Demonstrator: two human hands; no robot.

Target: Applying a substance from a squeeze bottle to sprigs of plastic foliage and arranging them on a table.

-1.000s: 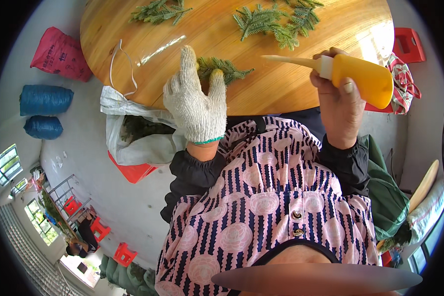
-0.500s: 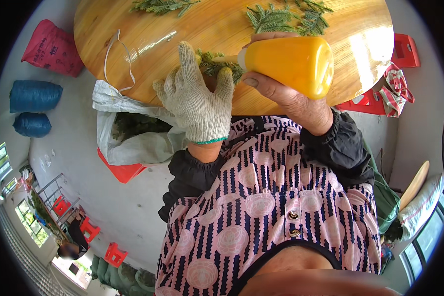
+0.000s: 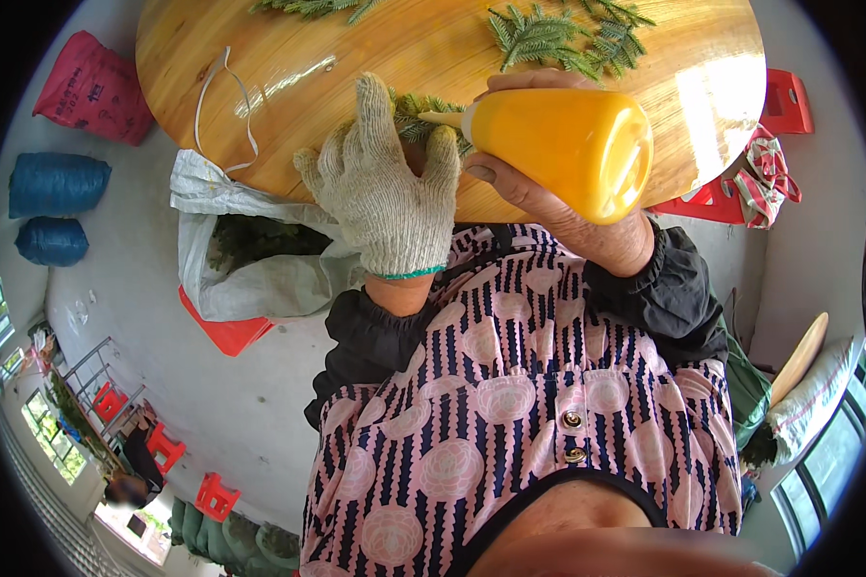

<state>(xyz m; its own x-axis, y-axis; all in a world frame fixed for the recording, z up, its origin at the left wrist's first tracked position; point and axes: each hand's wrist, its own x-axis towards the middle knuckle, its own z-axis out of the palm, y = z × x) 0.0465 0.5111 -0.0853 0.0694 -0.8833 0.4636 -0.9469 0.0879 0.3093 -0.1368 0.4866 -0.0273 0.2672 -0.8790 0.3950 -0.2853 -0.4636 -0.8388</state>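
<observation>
In my bare right hand (image 3: pixel 539 183) is a yellow squeeze bottle (image 3: pixel 568 144), tipped on its side with its pale nozzle pointing left. The nozzle tip meets a green evergreen sprig (image 3: pixel 416 108). My left hand (image 3: pixel 380 192), in an off-white knitted glove with a green cuff edge, is on that sprig by the table's near edge. Its thumb and forefinger sit on either side of the greenery; the other fingers partly hide what lies beneath. Further back on the round wooden table (image 3: pixel 231 29) lie more evergreen sprigs (image 3: pixel 539 38).
A white string loop (image 3: pixel 250 115) lies on the table's left. Below it, an open white woven sack (image 3: pixel 197 260) holds greenery beside a red stool (image 3: pixel 226 327). Pink (image 3: pixel 96 91) and blue sacks (image 3: pixel 58 185) stand left. Red stools (image 3: pixel 787 101) are at the right; another person (image 3: pixel 140 471) is far lower left.
The yellow bottle has dropped slightly toward me and tilted a little, with its nozzle still at the sprig. My left hand keeps nearly the same pose. The whole view has shifted slightly.
</observation>
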